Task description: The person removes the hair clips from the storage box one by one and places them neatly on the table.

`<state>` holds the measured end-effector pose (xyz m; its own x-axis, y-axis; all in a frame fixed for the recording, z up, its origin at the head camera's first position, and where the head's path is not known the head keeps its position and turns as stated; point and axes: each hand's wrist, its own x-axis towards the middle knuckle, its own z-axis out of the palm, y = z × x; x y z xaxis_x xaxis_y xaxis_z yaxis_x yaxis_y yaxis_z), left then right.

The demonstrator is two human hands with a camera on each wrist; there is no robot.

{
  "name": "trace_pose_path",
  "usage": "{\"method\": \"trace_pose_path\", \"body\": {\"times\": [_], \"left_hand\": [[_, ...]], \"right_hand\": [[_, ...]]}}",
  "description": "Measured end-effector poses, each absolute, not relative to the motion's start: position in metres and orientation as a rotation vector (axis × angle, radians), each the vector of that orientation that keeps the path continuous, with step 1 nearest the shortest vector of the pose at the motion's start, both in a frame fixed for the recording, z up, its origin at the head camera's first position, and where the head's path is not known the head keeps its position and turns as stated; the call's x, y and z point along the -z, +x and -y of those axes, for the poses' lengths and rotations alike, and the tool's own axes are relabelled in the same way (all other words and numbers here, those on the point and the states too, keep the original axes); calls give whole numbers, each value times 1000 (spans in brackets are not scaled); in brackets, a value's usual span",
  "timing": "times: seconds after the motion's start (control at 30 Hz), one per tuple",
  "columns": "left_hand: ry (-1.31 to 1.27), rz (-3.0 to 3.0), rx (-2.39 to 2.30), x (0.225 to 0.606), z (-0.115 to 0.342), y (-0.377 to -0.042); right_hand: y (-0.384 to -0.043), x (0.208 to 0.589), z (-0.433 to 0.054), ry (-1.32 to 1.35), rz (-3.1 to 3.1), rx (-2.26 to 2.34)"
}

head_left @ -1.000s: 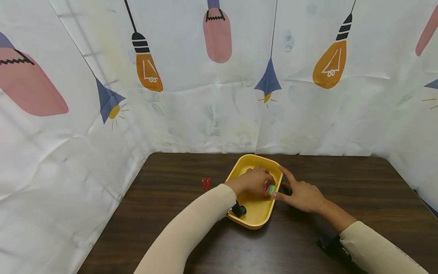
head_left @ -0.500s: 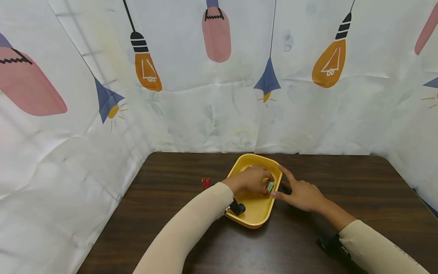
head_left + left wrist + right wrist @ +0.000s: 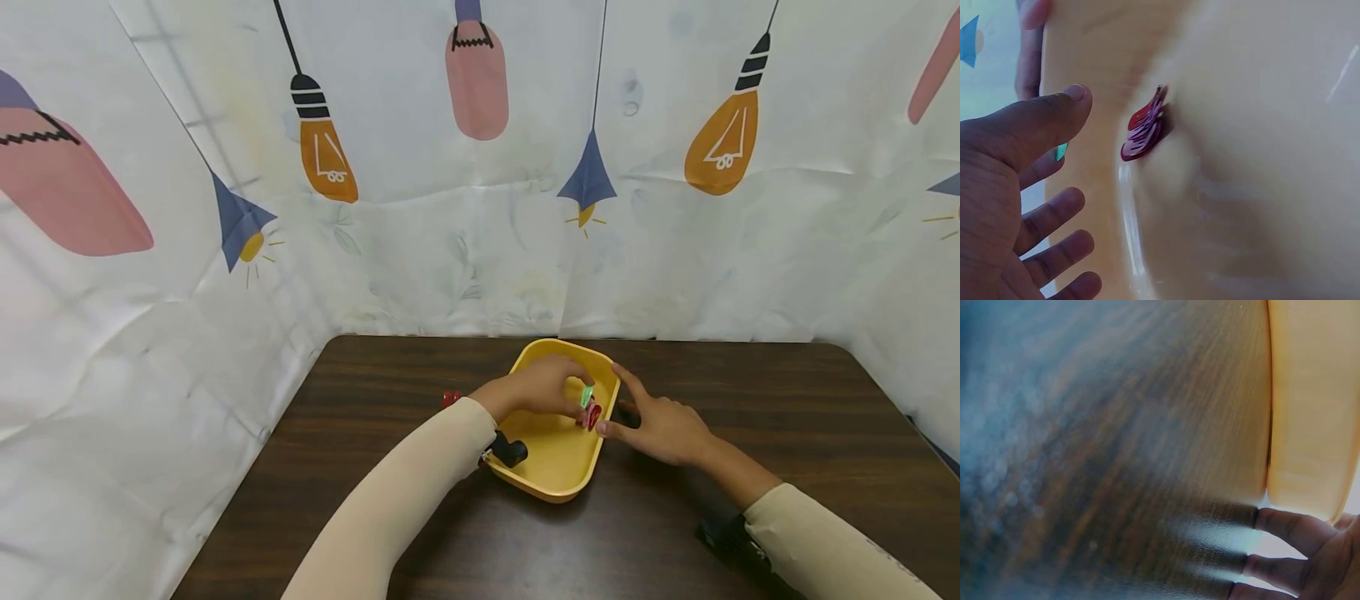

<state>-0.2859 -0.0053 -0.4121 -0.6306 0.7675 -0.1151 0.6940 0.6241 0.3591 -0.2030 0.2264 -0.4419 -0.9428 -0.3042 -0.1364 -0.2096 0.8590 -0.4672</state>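
Note:
A green snap hair clip (image 3: 587, 395) is pinched between the thumb and index finger of my left hand (image 3: 542, 387), above the yellow tray (image 3: 558, 467). In the left wrist view only a bit of the green clip (image 3: 1062, 151) shows behind the thumb; the other fingers are spread. Below lies a small bunch of red and pink snap hair clips (image 3: 1142, 130) against the tray's inner wall. My right hand (image 3: 663, 427) touches the tray's right side with extended index finger and thumb. Its other fingers (image 3: 1288, 526) rest on the table beside the tray.
Two red clips (image 3: 451, 398) lie on the dark wooden table (image 3: 360, 417) left of the tray, partly behind the left forearm. A white curtain (image 3: 450, 250) printed with lamps hangs behind the table. Black wrist cameras (image 3: 508, 450) sit on both wrists.
My left hand has drawn back left and slightly up from the bunch with the green clip, which has come apart from the red and pink ones. The right hand stays put.

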Motion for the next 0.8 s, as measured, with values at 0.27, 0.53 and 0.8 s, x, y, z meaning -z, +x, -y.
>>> {"method": "trace_pose_path", "body": {"times": [0.27,0.53,0.8], "left_hand": [[1198,-2604,-467,404,15,-286],[1159,-2645,-544,398,28,-285],[1104,-2673,-609,398,44,-288]], "right_hand": [[-203,444,-228,-402,-2841,670],[-203,444,-228,-412,-2851,653],[-205,445,-228,-405,-2850,645]]}}
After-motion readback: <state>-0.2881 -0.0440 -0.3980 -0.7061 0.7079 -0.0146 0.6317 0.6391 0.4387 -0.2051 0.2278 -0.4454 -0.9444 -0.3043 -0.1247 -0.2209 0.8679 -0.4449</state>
